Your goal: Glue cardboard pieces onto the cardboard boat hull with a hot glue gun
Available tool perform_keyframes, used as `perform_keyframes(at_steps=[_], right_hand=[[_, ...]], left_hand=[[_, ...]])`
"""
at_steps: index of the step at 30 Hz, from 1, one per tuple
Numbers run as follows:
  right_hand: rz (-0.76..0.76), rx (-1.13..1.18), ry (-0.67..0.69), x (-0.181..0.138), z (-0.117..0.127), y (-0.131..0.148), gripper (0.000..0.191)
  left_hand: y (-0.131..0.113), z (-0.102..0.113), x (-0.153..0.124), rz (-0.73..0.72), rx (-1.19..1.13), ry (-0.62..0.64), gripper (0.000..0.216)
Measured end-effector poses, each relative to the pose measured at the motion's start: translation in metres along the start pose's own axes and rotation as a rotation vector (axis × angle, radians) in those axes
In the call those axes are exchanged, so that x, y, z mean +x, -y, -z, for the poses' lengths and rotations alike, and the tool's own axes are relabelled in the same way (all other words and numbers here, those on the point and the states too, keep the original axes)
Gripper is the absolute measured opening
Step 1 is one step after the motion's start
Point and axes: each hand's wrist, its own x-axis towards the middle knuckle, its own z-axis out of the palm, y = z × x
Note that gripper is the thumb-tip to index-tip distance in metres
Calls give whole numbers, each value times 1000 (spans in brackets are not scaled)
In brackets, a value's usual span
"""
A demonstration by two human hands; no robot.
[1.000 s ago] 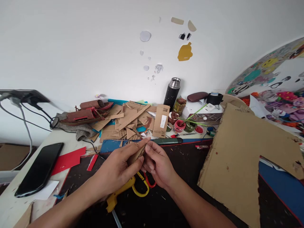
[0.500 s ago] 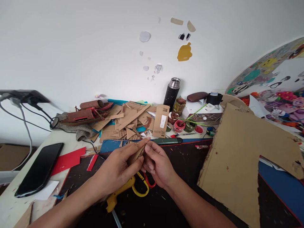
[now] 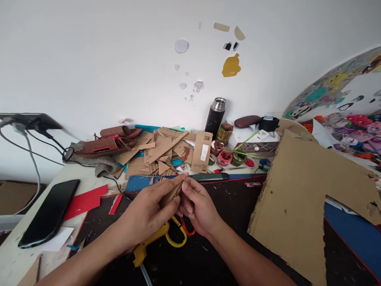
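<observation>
My left hand (image 3: 145,212) and my right hand (image 3: 199,206) meet over the dark mat, both pinched on a small brown cardboard piece (image 3: 172,194) held between their fingertips. Most of the piece is hidden by the fingers. Under the hands lie a yellow glue gun (image 3: 149,242) and scissors with yellow and red handles (image 3: 180,234).
A heap of cardboard scraps (image 3: 162,153) lies behind the hands, with a brown model boat (image 3: 104,143) to its left. A black phone (image 3: 49,212) rests at left, a large cardboard sheet (image 3: 300,202) at right. A black flask (image 3: 216,117) and paint pots (image 3: 226,157) stand by the wall.
</observation>
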Motion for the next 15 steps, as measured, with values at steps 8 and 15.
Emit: perform_keyframes(at_steps=[8,15], right_hand=[[0,6,0,0,-1,0,44],[-4,13,3,0,0,-1,45]], left_hand=[[0,0,-1,2,10,-1,56],[0,0,0,-6,29,2,57]])
